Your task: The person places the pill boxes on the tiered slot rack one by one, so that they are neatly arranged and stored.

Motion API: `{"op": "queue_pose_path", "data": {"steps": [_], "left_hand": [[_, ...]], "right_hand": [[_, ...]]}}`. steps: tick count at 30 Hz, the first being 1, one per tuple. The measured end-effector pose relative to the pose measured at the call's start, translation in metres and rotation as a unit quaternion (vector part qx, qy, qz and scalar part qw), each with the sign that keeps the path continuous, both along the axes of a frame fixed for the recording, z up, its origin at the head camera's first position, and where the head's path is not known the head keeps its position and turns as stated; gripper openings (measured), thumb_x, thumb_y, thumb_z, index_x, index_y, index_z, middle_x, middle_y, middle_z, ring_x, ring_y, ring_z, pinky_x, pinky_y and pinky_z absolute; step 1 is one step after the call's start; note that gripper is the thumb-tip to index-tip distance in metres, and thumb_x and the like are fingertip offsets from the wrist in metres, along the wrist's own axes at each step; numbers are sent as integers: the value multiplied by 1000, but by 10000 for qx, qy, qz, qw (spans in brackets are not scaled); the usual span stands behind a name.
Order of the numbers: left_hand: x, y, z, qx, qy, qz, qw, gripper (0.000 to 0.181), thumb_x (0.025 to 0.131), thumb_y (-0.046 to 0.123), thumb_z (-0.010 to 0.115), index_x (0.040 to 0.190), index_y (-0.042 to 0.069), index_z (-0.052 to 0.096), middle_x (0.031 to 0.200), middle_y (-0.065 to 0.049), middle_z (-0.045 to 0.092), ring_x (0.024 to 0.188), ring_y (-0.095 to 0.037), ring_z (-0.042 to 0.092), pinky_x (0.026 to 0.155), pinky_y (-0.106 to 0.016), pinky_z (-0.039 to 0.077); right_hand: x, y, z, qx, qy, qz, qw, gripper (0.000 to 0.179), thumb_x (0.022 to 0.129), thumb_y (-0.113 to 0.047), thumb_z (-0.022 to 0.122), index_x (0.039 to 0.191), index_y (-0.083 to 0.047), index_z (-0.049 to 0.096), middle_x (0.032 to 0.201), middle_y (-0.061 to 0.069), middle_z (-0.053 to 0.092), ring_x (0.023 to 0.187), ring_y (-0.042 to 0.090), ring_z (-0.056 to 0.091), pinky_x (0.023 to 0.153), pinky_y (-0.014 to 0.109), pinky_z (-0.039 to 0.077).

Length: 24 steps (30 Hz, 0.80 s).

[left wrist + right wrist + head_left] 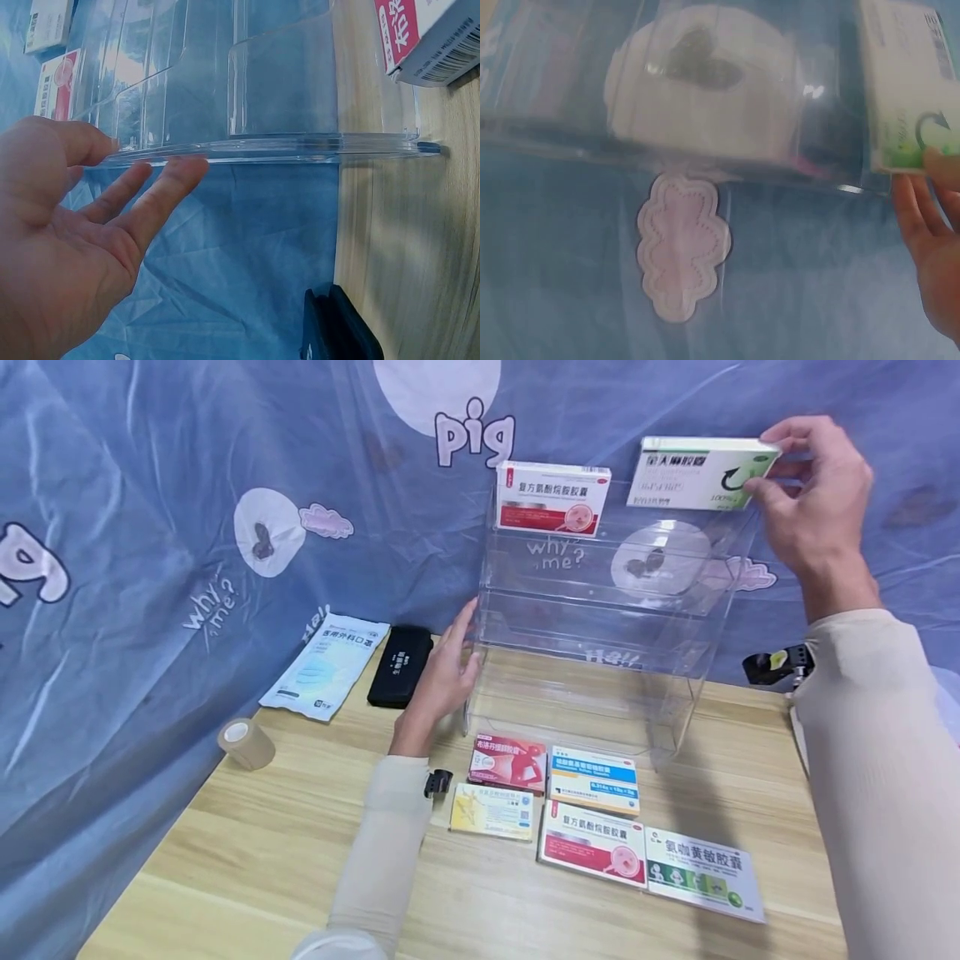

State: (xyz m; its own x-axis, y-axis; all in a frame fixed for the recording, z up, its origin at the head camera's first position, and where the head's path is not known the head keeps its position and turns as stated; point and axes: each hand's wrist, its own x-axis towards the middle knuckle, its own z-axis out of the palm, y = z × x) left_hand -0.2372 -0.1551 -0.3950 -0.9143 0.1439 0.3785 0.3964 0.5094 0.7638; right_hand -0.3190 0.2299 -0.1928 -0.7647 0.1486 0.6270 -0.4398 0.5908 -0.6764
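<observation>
My right hand (821,485) pinches a white and green medicine box (701,474) by its right end, thumb in front. The box is at the top right of a clear acrylic display rack (592,689); whether it rests on the top tier, I cannot tell. In the right wrist view the box (907,90) and the fingers are partly cut off. My left hand (446,677) rests against the rack's left side with fingers fairly straight; the left wrist view shows the fingertips (191,166) touching the side panel. A red and white medicine box (553,500) stands at the rack's top left.
Before the rack lie a pink box (508,764), a blue and white box (594,779), a yellow and white box (492,812), another red and white box (592,843) and a grey-green box (705,875). At left are a mask packet (326,664), a black pouch (401,666) and a tape roll (247,745).
</observation>
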Motion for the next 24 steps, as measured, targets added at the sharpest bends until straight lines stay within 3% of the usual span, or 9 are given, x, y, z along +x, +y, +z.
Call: {"op": "queue_pose_path", "data": {"steps": [4,12,14,16,18,20,21,23,24], "left_hand": [[0,0,-1,6,-49,5,10000,82,104,-4,53,174,22,19,169,-16,42,151,-30,52,124,-41,51],[0,0,-2,32,-8,-15,10000,82,104,-4,53,174,23,19,169,-17,42,150,-31,52,123,-43,51],[0,0,-2,27,-8,-14,10000,82,104,-4,53,174,23,19,169,-17,42,150,-31,52,124,-43,51],[1,0,-2,31,-6,-16,10000,82,104,-4,53,174,23,19,169,-17,42,150,-31,52,124,-43,51],[2,0,-2,24,0,-7,10000,83,104,-4,53,174,23,18,170,-17,41,150,-31,52,124,-41,51],[2,1,-2,44,20,0,10000,83,104,-4,53,174,23,18,170,-16,41,150,-30,52,124,-40,51],[2,1,-2,52,27,-2,10000,83,104,-4,53,174,23,18,170,-16,41,150,-30,52,124,-40,51],[2,1,-3,81,57,-26,9999,83,104,-4,53,174,23,18,171,-16,39,151,-31,51,124,-42,50],[2,2,-3,84,66,-37,9999,83,104,-4,53,174,23,18,172,-15,39,151,-31,51,124,-42,50]], "right_hand": [[-1,5,-4,72,-398,317,9987,51,92,16,67,120,-25,77,98,-26,61,83,-16,63,81,-4,51],[-2,1,-9,1413,-394,-343,9886,38,97,-1,63,132,-7,74,93,-34,47,82,-25,49,85,-5,45],[-2,-1,-8,1793,-456,-418,9818,37,99,-4,62,134,-5,72,96,-29,56,80,-27,44,87,-4,43],[-1,-3,-8,2129,-537,-450,9746,36,101,-7,61,135,-7,73,103,-10,74,79,-27,40,99,9,49],[0,-7,-8,2392,-593,-437,9682,36,103,-7,58,136,-6,72,118,11,79,88,-13,57,116,27,48],[0,-11,-9,2525,-654,-438,9644,38,103,-6,55,137,-4,71,131,26,73,105,10,68,125,47,41],[0,-13,-10,2560,-656,-440,9634,38,103,-5,54,138,-2,70,131,30,71,113,24,67,126,57,37],[1,-16,-11,2583,-725,-479,9622,41,103,-4,52,141,0,68,139,31,63,130,48,55,126,62,34],[1,-17,-11,2559,-752,-512,9624,43,102,-3,52,142,0,67,142,31,59,133,47,53,125,63,34]]}}
